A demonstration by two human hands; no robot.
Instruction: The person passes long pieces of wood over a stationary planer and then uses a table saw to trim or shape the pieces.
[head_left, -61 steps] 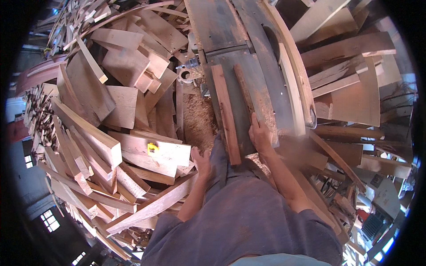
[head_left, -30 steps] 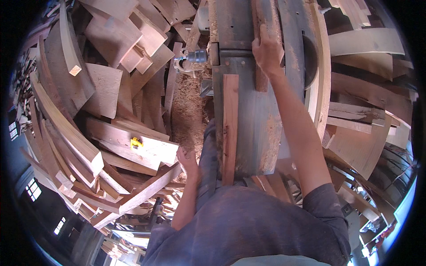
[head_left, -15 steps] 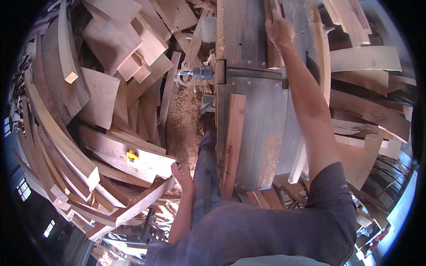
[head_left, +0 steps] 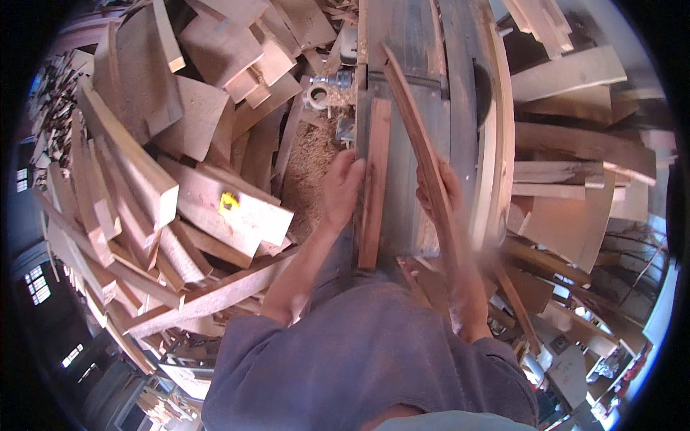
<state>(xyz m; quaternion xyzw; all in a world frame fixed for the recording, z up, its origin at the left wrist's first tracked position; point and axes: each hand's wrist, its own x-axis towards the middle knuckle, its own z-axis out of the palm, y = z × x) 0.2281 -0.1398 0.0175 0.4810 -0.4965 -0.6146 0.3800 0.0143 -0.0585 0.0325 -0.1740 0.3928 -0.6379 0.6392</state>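
My right hand (head_left: 440,188) is closed around a long, narrow wooden strip (head_left: 411,115), lifted at a slant above a metal machine bed (head_left: 413,223). The strip's near end runs back over my right forearm and is blurred. A second, reddish wooden strip (head_left: 374,187) lies flat along the bed's left side. Just left of that strip, at the bed's edge, is my left hand (head_left: 341,188). Its fingers are loosely bent, with a gap at the thumb, and nothing shows in them.
A pale wooden fence (head_left: 492,144) runs along the bed's right side. Boards (head_left: 198,118) are heaped on the left, one carrying a small yellow object (head_left: 228,204). More planks (head_left: 568,75) are stacked on the right. Wood shavings (head_left: 309,161) cover the floor beside the machine.
My right hand has drawn back from the bed's far end, bringing the strip up and toward me. My left hand has moved forward and right to the bed's edge. The view has shifted.
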